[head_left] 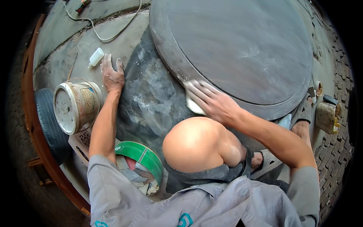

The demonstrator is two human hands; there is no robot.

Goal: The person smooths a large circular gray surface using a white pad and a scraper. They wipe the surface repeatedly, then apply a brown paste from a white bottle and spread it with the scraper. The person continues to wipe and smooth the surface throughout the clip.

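Observation:
My right hand (211, 100) lies over a white pad (195, 106), pressing it against the rim of a large dark grey round slab (242, 49). The pad is mostly under my palm, so I cannot tell whether it is folded paper or a block. A groove runs around the slab just inside its edge. To the left, my dusty left hand (112, 77) is spread on the concrete with nothing in it, beside a small white plastic bottle (96, 57) lying on its side. A dark, dust-smeared sheet (151, 83) spreads between the hands, partly beneath the slab.
A stained lidded bucket (77, 106) lies left of my forearm, near a black tyre (51, 125). A green round tub (153, 162) holds paper scraps. A pale cable (102, 36) curves across the floor. A dirty square container (327, 117) stands at right, near the brick paving (336, 159).

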